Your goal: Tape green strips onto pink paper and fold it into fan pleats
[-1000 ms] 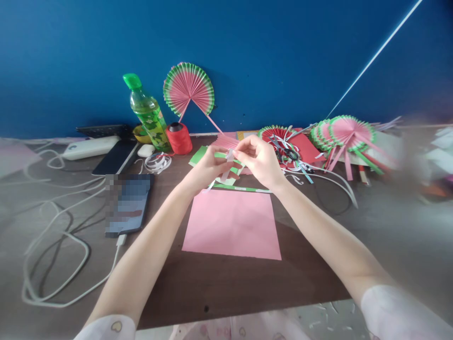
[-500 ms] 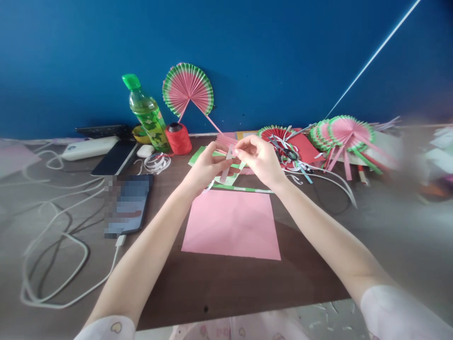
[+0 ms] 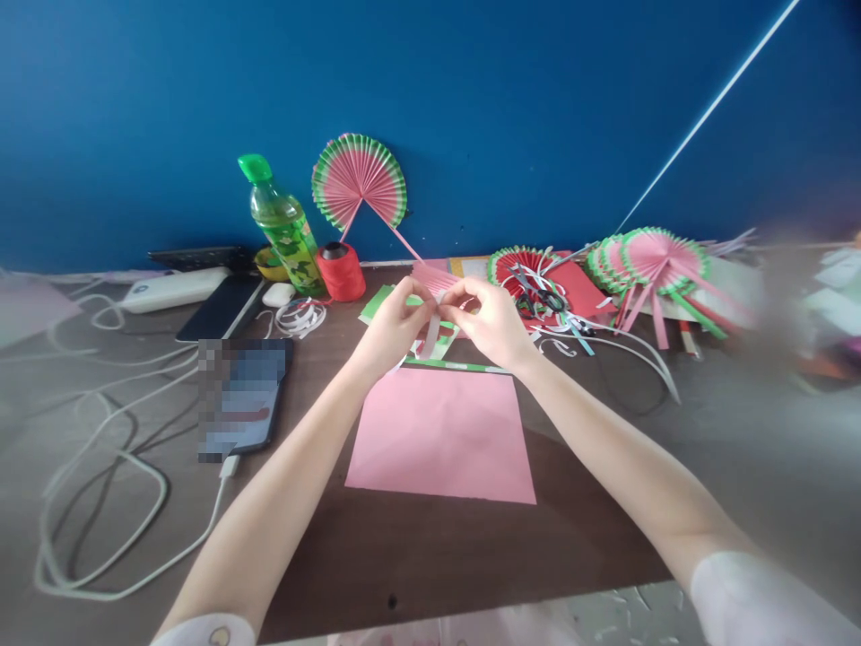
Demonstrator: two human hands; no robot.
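Note:
My left hand (image 3: 402, 325) and my right hand (image 3: 485, 318) meet fingertip to fingertip above the desk. Between their pinched fingers is a narrow pale strip (image 3: 431, 334), its lower end hanging down; it looks like paper or tape. Below, a sheet of pink paper (image 3: 440, 435) lies flat on the desk. A green-edged strip (image 3: 457, 366) runs along its far side. Behind my fingers are green paper pieces (image 3: 377, 305) and pink pleated paper (image 3: 434, 274), partly hidden by my hands.
A round paper fan (image 3: 361, 179) leans on the blue wall, beside a green bottle (image 3: 286, 229) and red thread spool (image 3: 342, 272). Scissors (image 3: 538, 292), red paper and more fans (image 3: 663, 260) lie right. A phone (image 3: 248, 399) with white cables (image 3: 161, 502) lies left.
My fingertips have come closer together on the pale strip, and the strip now curves downward. The whole view has shifted slightly, with the desk items sitting a little lower.

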